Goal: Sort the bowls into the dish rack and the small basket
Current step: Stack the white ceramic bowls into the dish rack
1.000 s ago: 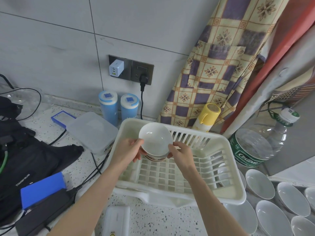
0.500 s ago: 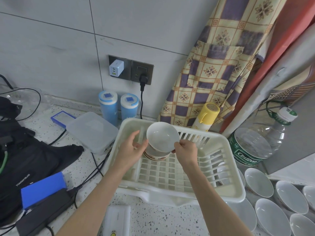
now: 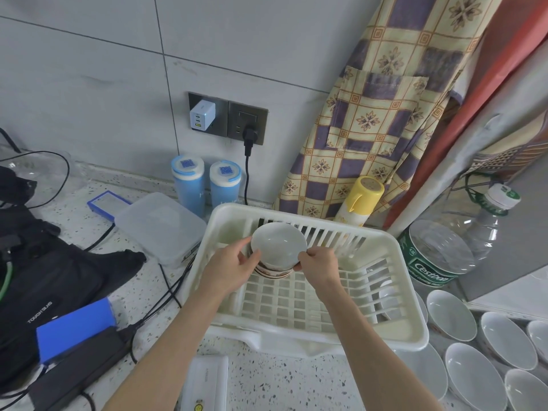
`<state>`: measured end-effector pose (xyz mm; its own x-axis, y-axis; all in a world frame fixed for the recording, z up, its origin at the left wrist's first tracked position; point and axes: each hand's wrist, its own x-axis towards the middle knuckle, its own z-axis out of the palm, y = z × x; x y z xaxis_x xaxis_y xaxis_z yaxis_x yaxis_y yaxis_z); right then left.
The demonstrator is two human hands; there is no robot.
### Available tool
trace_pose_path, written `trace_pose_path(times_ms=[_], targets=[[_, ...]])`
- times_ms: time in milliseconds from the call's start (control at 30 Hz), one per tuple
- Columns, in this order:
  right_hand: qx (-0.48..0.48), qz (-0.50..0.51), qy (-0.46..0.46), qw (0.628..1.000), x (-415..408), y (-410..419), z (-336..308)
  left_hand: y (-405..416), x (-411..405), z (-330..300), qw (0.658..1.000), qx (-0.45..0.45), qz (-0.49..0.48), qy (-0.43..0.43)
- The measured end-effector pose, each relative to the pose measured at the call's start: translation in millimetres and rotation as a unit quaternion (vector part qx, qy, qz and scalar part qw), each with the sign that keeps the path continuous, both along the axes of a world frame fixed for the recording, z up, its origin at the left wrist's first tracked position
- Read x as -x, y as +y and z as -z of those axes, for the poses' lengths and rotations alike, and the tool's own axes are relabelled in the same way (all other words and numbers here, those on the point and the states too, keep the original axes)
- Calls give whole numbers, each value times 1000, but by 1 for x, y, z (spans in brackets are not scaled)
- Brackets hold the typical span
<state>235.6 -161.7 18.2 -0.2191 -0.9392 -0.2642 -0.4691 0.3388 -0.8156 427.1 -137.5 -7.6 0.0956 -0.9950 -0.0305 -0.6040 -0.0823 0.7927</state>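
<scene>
Head view shows me both hands, left hand (image 3: 228, 269) and right hand (image 3: 318, 262), fingers clamped on a white bowl (image 3: 278, 247) tilted over the dish rack (image 3: 394, 292) back-left corner; next, I'd judge, seat it between slots.

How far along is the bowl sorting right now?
Early. Nothing looks racked yet: the dish rack shows no other bowl. In hand: the left hand and right hand grip one tilted bowl at the rack's back left slots. Left: several loose bowls right of the rack. No small basket is in view.
</scene>
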Motion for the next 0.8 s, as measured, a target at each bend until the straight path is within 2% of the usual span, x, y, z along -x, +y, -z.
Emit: trace_pose_path(times_ms=[300, 633, 800], targets=[[-22, 7, -28, 999, 1, -2, 3, -3, 0, 4, 998, -26, 18, -57], [-52, 33, -84, 995, 10, 0, 11, -4, -1, 8, 997, -35, 18, -73], [-124, 24, -131, 983, 14, 12, 18, -4, 0, 9, 996, -34, 15, -81]])
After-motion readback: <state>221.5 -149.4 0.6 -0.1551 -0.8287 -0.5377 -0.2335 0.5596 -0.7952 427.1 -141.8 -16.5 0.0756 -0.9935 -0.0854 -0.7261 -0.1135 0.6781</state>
